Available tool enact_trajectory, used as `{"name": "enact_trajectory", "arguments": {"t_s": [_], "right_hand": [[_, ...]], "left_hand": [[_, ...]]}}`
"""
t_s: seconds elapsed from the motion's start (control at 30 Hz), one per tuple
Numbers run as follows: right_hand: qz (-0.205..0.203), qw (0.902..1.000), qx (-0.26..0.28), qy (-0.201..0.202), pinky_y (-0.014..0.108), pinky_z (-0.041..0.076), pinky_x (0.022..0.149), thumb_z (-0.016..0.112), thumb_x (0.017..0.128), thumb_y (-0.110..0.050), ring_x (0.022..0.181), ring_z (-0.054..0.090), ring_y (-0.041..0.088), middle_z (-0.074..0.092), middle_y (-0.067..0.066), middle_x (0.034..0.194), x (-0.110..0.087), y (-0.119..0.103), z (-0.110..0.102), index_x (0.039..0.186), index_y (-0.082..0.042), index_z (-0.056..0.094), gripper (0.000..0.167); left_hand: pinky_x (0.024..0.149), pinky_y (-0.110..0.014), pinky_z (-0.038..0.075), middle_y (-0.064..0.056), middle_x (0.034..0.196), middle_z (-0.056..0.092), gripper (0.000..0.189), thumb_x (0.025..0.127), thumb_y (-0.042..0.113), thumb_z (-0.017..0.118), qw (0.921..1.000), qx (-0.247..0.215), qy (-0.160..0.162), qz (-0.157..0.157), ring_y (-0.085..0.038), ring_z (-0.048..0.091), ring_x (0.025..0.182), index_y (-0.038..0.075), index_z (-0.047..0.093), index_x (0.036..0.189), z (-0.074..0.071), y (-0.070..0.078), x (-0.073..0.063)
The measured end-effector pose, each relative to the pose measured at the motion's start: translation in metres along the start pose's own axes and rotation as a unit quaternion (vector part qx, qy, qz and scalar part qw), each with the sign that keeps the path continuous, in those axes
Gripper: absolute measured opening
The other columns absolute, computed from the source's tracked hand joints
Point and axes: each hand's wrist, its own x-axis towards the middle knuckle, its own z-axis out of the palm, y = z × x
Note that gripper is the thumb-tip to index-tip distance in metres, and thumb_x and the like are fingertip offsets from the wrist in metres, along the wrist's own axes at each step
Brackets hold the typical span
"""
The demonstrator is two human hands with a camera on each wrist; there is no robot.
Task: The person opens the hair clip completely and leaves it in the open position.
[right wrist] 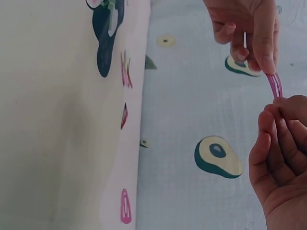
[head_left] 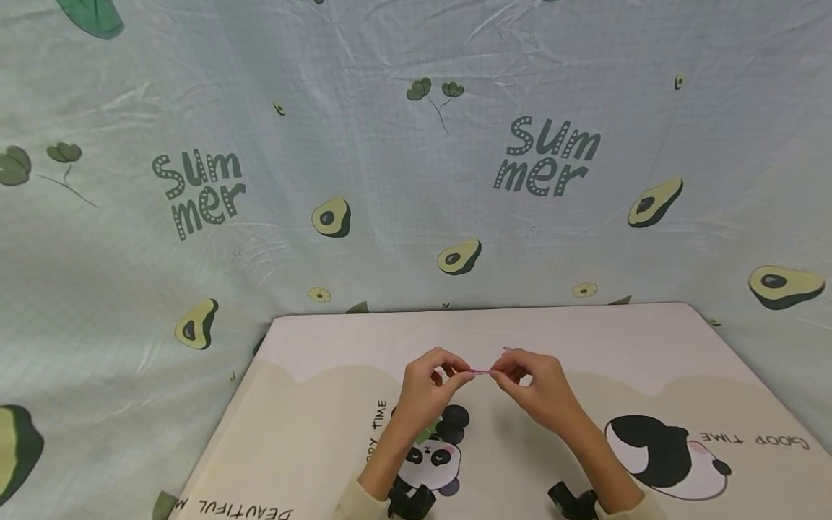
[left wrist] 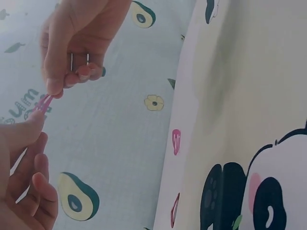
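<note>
In the head view, the left hand (head_left: pixel 425 390) and right hand (head_left: pixel 539 390) each pinch one end of a slim pink, metal-looking hair clip (head_left: pixel 480 372) above the pale printed surface (head_left: pixel 312 404); the bluish-white avocado-patterned sheet (head_left: pixel 390 159) reads "summer", the surface "GOOD TIME" and "BEAUTIFUL". From the left wrist view, the hair clip looks light, stiff yet springy, probably slippery, best taken by its ends; a pink slotted teardrop clip (left wrist: pixel 176 142) lies nearby on the surface. The right wrist view adds a small dark-red clip (right wrist: pixel 124 116), without readable branding.
</note>
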Motion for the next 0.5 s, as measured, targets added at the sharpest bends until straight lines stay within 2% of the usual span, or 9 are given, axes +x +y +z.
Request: {"name": "enact_trajectory", "arguments": {"t_s": [0.3,0.5], "right_hand": [[-0.034,0.9994,0.003,0.007,0.023,0.057,0.064,0.083,0.081,0.001,0.068,0.058,-0.003,0.071,-0.008,0.076,-0.0059,0.0006,-0.005,0.088,-0.011,0.076,0.015],[-0.052,0.9985,0.014,0.009,0.023,0.056,0.063,0.082,0.082,0.003,0.068,0.059,-0.003,0.072,-0.007,0.077,-0.0054,0.0021,-0.0049,0.088,-0.009,0.076,0.014]], "left_hand": [[0.067,-0.019,0.046,0.002,0.088,0.072,0.006,0.091,0.02,0.079,0.9999,-0.012,-0.004,0.001,-0.005,0.057,0.081,0.016,0.077,0.095,0.0049,0.0035,-0.003],[0.067,-0.018,0.046,0.004,0.088,0.072,0.009,0.093,0.024,0.077,0.9999,-0.005,-0.01,-0.001,-0.003,0.058,0.082,0.016,0.078,0.096,0.0043,0.0056,-0.0032]]}}
